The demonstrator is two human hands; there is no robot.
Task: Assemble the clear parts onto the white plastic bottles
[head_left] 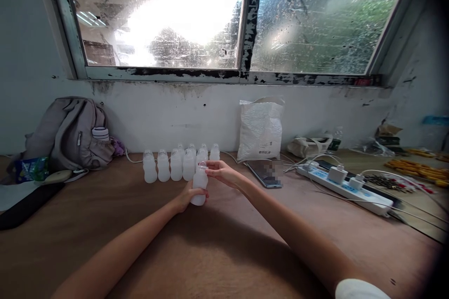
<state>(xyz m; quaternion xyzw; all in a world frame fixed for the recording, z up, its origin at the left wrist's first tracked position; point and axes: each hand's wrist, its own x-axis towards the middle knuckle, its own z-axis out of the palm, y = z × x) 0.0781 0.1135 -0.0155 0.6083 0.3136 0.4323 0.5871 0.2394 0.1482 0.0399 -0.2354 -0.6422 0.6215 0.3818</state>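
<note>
A white, frosted bottle with a clear top stands upright near the middle of the table. My left hand is wrapped round its lower part. The fingers of my right hand pinch the bottle's clear top from the right. Just behind it, several similar bottles with clear tops stand upright in rows, near the wall.
On the brown table, a grey backpack leans at the left. A white package stands against the wall. A phone lies right of my hands, with a power strip and cables further right. A black flat object lies left.
</note>
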